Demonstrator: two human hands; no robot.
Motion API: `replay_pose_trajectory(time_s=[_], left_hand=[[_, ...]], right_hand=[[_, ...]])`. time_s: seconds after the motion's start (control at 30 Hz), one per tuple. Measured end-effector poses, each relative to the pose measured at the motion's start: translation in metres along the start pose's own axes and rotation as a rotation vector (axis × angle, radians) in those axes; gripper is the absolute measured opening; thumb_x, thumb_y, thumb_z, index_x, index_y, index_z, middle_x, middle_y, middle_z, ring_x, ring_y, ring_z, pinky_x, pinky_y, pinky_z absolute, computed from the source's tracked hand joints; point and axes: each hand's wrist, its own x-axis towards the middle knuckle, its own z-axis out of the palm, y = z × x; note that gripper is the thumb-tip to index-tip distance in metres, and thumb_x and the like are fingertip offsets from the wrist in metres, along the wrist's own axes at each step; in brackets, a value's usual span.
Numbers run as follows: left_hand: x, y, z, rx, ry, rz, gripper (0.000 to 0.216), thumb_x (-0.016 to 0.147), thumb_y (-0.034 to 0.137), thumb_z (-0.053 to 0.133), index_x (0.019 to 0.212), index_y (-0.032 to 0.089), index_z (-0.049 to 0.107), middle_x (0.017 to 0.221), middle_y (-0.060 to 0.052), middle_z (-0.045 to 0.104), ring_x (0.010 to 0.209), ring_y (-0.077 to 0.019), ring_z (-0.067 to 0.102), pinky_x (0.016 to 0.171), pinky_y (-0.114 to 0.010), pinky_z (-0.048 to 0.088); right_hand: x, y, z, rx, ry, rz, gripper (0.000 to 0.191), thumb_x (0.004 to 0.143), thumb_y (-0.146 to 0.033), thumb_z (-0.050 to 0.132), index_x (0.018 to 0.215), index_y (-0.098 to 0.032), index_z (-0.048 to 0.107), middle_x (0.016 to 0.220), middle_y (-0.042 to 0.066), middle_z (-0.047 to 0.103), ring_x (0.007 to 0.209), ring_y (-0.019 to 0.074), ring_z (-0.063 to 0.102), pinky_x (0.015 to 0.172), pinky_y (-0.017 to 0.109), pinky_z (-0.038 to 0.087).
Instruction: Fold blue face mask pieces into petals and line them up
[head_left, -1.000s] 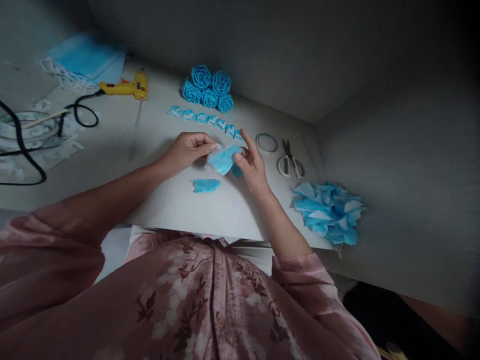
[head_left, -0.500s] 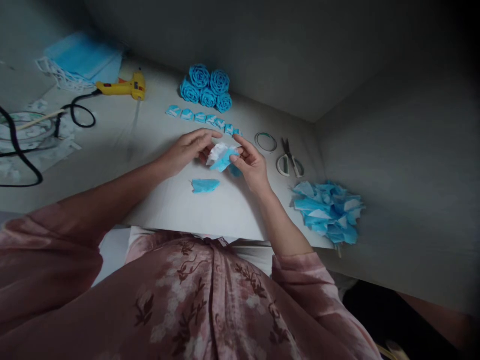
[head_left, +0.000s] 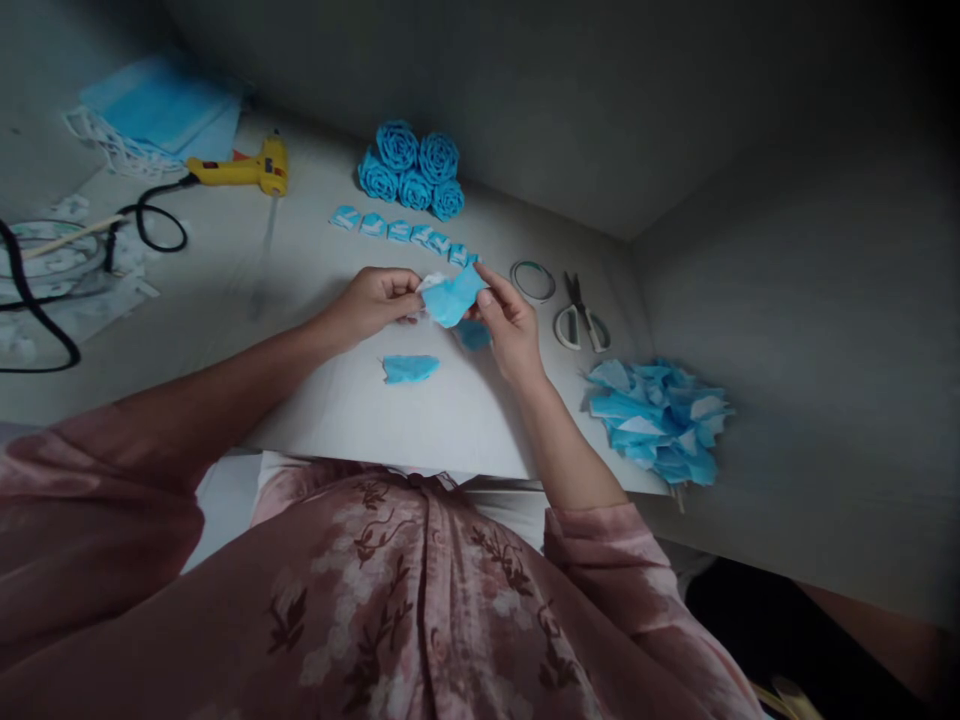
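Note:
Between my two hands, above the table, is a thin blue fabric piece (head_left: 454,298) with white showing at its left end. My left hand (head_left: 381,298) pinches that white end. Closed on the right edge is my right hand (head_left: 508,318), thumb in front and forefinger along the top. Just below lies another blue piece (head_left: 474,335), partly behind the right hand. Nearer my body a separate blue scrap (head_left: 410,369) rests flat. Beyond my hands runs a row of small folded blue-and-white pieces (head_left: 399,231).
Several blue fabric roses (head_left: 415,188) are stacked at the back. A yellow glue gun (head_left: 240,172) and blue face masks (head_left: 154,110) are at left. To the right are a wire coil (head_left: 532,282), scissors (head_left: 580,318) and a heap of blue scraps (head_left: 660,415) at the table edge.
The blue fabric piece has been turned and spread, so more blue faces me. My left fingers have closed on its white end.

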Motion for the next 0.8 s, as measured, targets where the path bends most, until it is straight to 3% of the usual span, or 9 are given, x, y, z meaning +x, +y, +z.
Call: replay_pose_trajectory(time_s=[0.13,0.23,0.43,0.73,0.8], left_hand=[[-0.0004,0.0032,0.0011,-0.017,0.042,-0.008,0.019,0.079,0.031,0.081,0.078,0.016,0.07,0.069,0.0,0.068,0.061,-0.0102,0.062,0.06,-0.023,0.05],[-0.0003,0.0045,0.0008,-0.034,0.067,-0.007,0.017,0.077,0.03,0.081,0.078,0.016,0.071,0.07,0.0,0.068,0.06,-0.01,0.062,0.059,-0.023,0.049],[-0.0003,0.0043,0.0008,-0.026,0.078,-0.002,0.02,0.077,0.033,0.083,0.078,0.016,0.072,0.068,0.0,0.068,0.06,-0.0103,0.061,0.059,-0.023,0.049],[-0.0014,0.007,-0.0009,-0.007,0.064,0.02,0.034,0.085,0.045,0.076,0.066,0.017,0.068,0.061,-0.002,0.064,0.058,-0.0123,0.057,0.059,-0.026,0.048],[-0.0009,0.0083,-0.0009,-0.048,0.081,0.041,0.034,0.084,0.049,0.074,0.072,0.017,0.072,0.065,-0.002,0.066,0.061,-0.0126,0.057,0.06,-0.026,0.046]], right_hand=[[-0.0009,-0.0045,0.001,0.12,-0.02,0.068,0.074,0.09,-0.08,0.066,0.143,-0.029,0.068,0.097,0.004,0.072,0.087,0.0188,0.072,0.092,0.041,0.064],[-0.0009,-0.0053,0.0023,0.158,-0.079,0.077,0.076,0.086,-0.077,0.072,0.145,-0.029,0.067,0.097,0.003,0.072,0.087,0.0179,0.072,0.091,0.039,0.063],[-0.0004,-0.0015,0.0035,0.086,-0.15,0.042,0.08,0.079,-0.068,0.086,0.146,-0.028,0.066,0.089,-0.001,0.066,0.081,0.0162,0.066,0.084,0.037,0.063],[-0.0014,-0.0095,-0.0039,-0.012,-0.147,0.033,0.08,0.081,-0.062,0.087,0.148,-0.024,0.065,0.076,-0.004,0.057,0.07,0.0134,0.056,0.071,0.03,0.059],[-0.0007,-0.0081,-0.0052,-0.01,-0.147,0.034,0.081,0.081,-0.062,0.087,0.149,-0.024,0.064,0.078,-0.003,0.059,0.071,0.0132,0.057,0.071,0.03,0.059]])
